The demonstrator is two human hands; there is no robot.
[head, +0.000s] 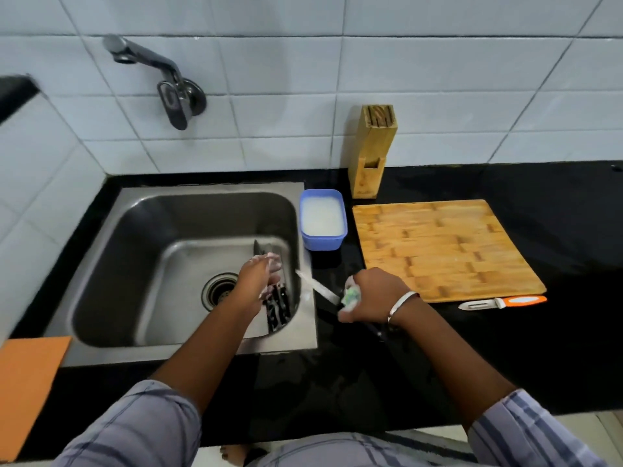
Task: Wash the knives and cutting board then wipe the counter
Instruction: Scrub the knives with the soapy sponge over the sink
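Counter (pixel 505 348): black, one sink (pixel 188 203) at left, open room along the front edge.
Sink knives (pixel 278 308): several, in the right corner.
Knife (pixel 317 288): one, across the sink rim.
Cutting board (pixel 445 251): one, flat, right of the sink.
Left hand (pixel 259 274): soapy, on the sink knives, grip unclear.
Right hand (pixel 374 294): curled round one sponge (pixel 350 296) at that blade.

single head view, looks forward and steeply down from above the counter (pixel 505 348) front edge, close, facing tiled wall (pixel 303 79), sink (pixel 135 210) at left
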